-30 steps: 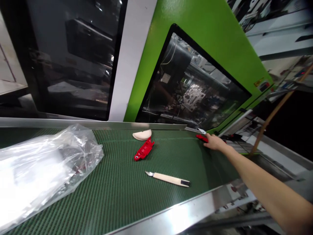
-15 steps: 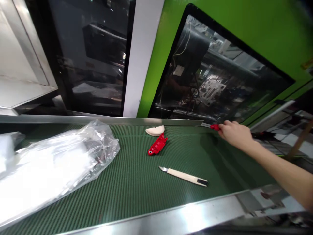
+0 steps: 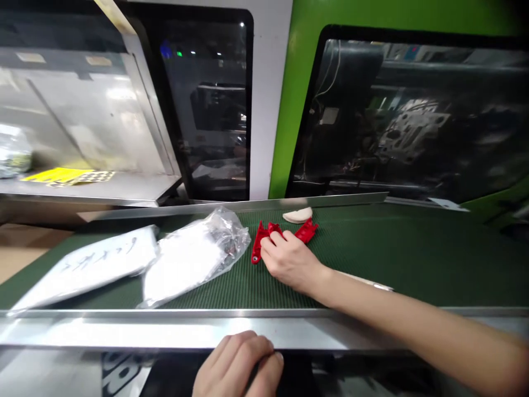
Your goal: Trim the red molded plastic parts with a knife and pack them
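My right hand (image 3: pixel 289 262) rests on the green conveyor belt (image 3: pixel 413 259), its fingers closed over a red plastic part (image 3: pixel 260 242). A second red plastic part (image 3: pixel 306 230) lies just right of those fingers, touching or nearly touching the first. A white crescent-shaped piece (image 3: pixel 297 215) sits behind them by the far rail. My left hand (image 3: pixel 239 364) is at the bottom, fingers curled against the near steel rail (image 3: pixel 124 331), with nothing visible in it. A cream-handled knife (image 3: pixel 378 285) is mostly hidden under my right forearm.
A crumpled clear plastic bag (image 3: pixel 194 253) lies left of the red parts, with a flat white bag (image 3: pixel 91 264) further left. Behind the belt stand a green machine door (image 3: pixel 301 110) with a dark window and a steel hood (image 3: pixel 103 127).
My right hand came from the belt's far right end, where it held a red part, to the middle beside the other red part. The view swung left and my left hand appeared.
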Demonstrator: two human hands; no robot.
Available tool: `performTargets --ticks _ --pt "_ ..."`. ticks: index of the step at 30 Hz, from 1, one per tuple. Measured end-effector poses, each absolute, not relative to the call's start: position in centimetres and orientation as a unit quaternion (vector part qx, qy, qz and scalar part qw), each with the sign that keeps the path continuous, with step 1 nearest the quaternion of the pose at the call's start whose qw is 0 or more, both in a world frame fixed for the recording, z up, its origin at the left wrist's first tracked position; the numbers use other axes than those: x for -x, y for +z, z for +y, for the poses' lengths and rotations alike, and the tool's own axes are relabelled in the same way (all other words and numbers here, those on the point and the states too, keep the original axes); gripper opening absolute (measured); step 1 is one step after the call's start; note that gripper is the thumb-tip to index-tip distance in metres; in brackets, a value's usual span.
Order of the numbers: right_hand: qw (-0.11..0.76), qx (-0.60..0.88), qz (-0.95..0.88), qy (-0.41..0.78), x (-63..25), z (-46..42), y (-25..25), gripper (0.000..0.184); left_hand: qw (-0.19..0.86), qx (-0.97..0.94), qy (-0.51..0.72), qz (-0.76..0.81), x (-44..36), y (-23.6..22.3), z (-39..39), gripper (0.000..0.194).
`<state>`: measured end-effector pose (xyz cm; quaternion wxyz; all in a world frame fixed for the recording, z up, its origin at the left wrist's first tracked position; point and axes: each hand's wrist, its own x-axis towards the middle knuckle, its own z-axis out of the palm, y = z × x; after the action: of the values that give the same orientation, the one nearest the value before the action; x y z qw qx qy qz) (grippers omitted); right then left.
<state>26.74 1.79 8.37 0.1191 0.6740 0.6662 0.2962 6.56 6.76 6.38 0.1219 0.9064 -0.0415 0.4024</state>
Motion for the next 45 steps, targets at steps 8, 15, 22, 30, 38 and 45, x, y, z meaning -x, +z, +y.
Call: performTargets --ticks 8,15,22,30,38,45 --pt "0.063 -0.748 0.637 0.174 -25.4 -0.3 7.9 0.021 0.125 -0.911 0.391 0.045 -6.5 8.2 9.5 0.019" --pt "-0.015 -0.826 0.555 0.094 -29.4 -5.0 10.5 0.026 0.200 -0.929 0.308 0.058 -8.6 9.0 12.0 0.027" --pt "-0.049 -0.835 0.547 -0.024 -33.1 -9.9 9.2 0.016 0.197 -0.969 0.135 0.065 -23.5 11.0 12.5 0.022" --pt "-0.295 -0.821 0.473 0.125 -32.2 -11.1 8.3 0.017 0.235 -0.960 0.110 0.102 -27.2 9.4 9.5 0.031" --pt "-0.593 -0.728 0.306 0.157 -23.4 -13.3 10.1 0.025 0.495 -0.827 0.257 0.070 -11.0 12.4 5.3 0.038" --pt "-0.643 -0.698 0.206 -0.241 -13.1 -12.4 6.3 0.049 0.393 -0.787 0.443 0.171 -1.3 5.2 -3.4 0.034"
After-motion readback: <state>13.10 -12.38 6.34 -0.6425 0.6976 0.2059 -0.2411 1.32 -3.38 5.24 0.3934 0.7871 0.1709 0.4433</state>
